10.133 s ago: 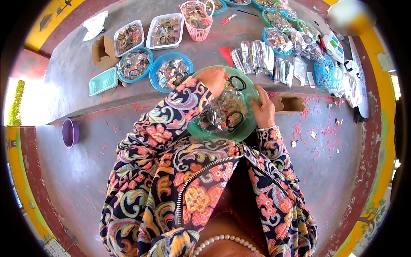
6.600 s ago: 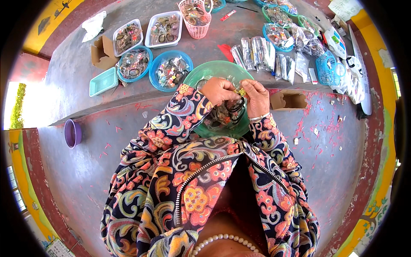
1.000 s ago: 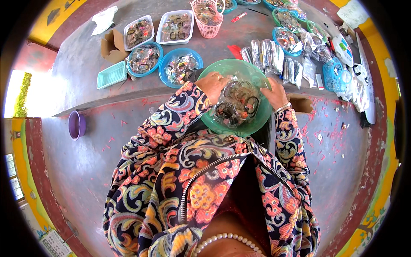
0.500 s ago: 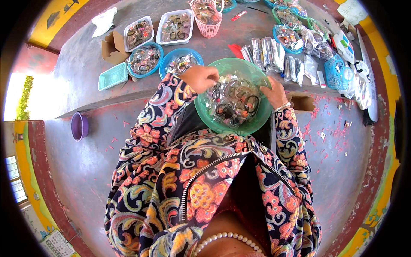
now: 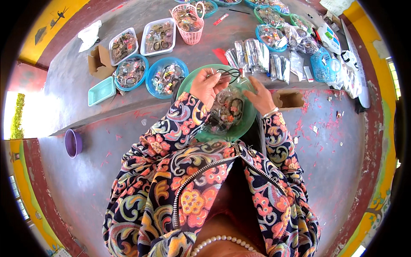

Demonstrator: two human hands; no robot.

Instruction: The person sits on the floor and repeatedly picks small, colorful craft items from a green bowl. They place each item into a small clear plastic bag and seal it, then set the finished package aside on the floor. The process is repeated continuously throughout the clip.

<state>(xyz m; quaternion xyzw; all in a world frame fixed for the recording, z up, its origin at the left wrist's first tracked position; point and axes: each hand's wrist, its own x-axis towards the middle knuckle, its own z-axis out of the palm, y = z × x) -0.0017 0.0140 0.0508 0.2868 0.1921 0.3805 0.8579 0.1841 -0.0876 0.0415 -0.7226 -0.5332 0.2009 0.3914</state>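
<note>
In my lap rests a green plastic basin (image 5: 185,78) holding small clear packets (image 5: 227,112) of hair ties and colourful trinkets. Above its far part, my left hand (image 5: 207,88) is closed in a pinch on a black hair tie (image 5: 231,73), whose loops stick out to the right. A small reddish bit shows at the tie's right end. My right hand (image 5: 260,97) is over the basin's right side, thumb and fingers apart and pointing at the tie. Something pale and see-through lies by its fingertips, too blurred to make out.
On the grey ledge ahead stand blue basins (image 5: 147,81), white trays (image 5: 172,48) and a pink basket (image 5: 192,39) of similar packets. Bundles of clear-wrapped strips (image 5: 252,55) and a blue basket (image 5: 317,68) sit to the right. A purple bucket (image 5: 72,143) stands on the floor at left.
My left hand has moved right over the basin and now holds up the black hair tie. My right hand has left the basin's rim and come inward. The whole view has shifted slightly.
</note>
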